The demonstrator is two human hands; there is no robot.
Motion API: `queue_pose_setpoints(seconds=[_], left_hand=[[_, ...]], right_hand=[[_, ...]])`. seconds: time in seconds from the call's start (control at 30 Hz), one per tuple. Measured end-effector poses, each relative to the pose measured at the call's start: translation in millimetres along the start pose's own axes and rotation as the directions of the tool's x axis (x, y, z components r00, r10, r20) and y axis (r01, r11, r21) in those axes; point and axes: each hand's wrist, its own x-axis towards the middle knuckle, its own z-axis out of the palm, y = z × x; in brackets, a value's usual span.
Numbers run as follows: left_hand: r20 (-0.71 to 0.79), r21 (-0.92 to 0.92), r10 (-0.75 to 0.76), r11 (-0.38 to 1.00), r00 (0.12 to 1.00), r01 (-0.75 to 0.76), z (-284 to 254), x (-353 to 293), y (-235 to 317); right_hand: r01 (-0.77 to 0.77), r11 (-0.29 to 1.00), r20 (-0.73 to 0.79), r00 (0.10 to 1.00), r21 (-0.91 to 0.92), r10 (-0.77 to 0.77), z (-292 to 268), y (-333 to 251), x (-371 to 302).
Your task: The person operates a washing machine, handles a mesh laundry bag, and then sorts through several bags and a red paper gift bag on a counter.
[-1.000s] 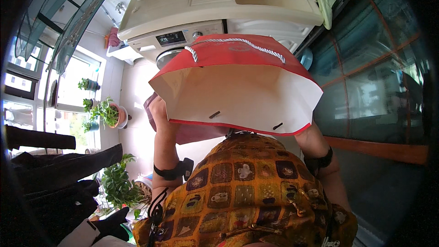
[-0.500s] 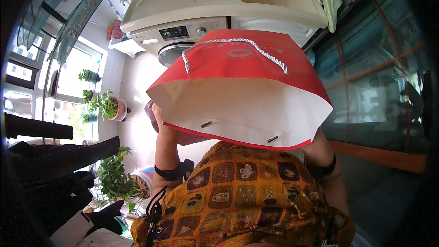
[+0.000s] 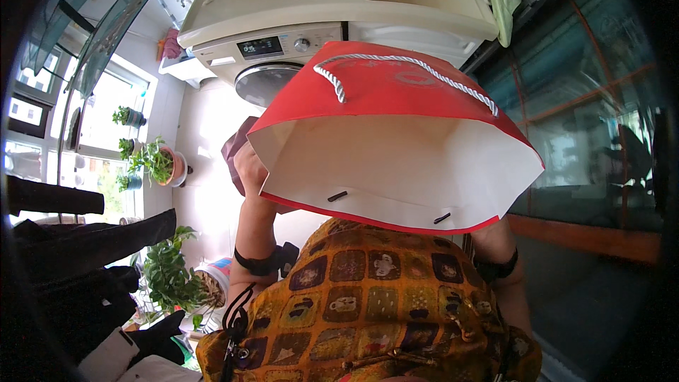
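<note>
Looking down, I saw the red bag (image 3: 424,92) before the patterned top (image 3: 382,297), mouth long from left to right. The left hand (image 3: 250,170) was at its left edge; the right hand was hidden. I couldn't tell what the fingers held.

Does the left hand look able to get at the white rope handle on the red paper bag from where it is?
Probably yes: the left hand is at the left edge of the red paper bag, and nothing visible covers the white rope handle.
</note>
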Motion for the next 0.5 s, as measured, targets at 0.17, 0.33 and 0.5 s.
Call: queue_pose_setpoints(seconds=[0.17,0.33,0.5], left_hand=[[0.014,-0.055,0.023,0.998,1.000,-0.023,2.2,10.2,9.6],[0.091,-0.060,-0.084,0.994,0.992,0.089,5.9,19.6,25.2],[0.006,-0.322,-0.244,0.918,0.970,0.233,23.7,16.4,27.2]], right_hand=[[0.029,0.998,-0.023,0.999,-0.055,-0.030,-4.9,4.5,-3.0],[0.062,0.988,-0.057,0.996,-0.139,-0.070,-2.6,-2.1,-12.3],[0.080,0.969,-0.052,0.994,-0.235,-0.095,-4.5,-8.9,-24.0]])
